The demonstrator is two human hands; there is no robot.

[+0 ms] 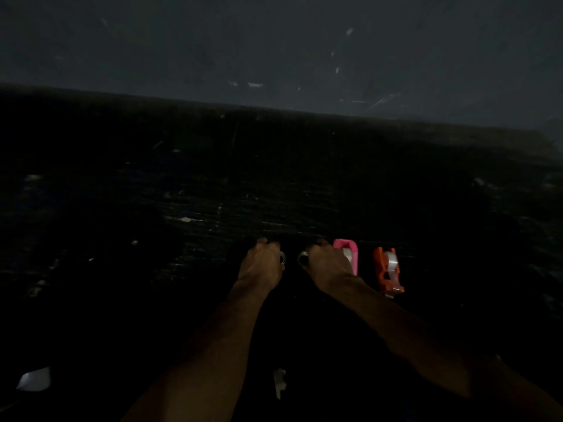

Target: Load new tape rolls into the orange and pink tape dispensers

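Left hand [262,261] curled on a small roll [283,259], right hand [327,266] curled on another roll [302,258]; scene very dark. Pink dispenser [347,254] just beside right hand, orange dispenser [388,269] further right, both on dark table [182,193]. Rolls likely light, stiff, slick; pinch by rim, not sticky face.
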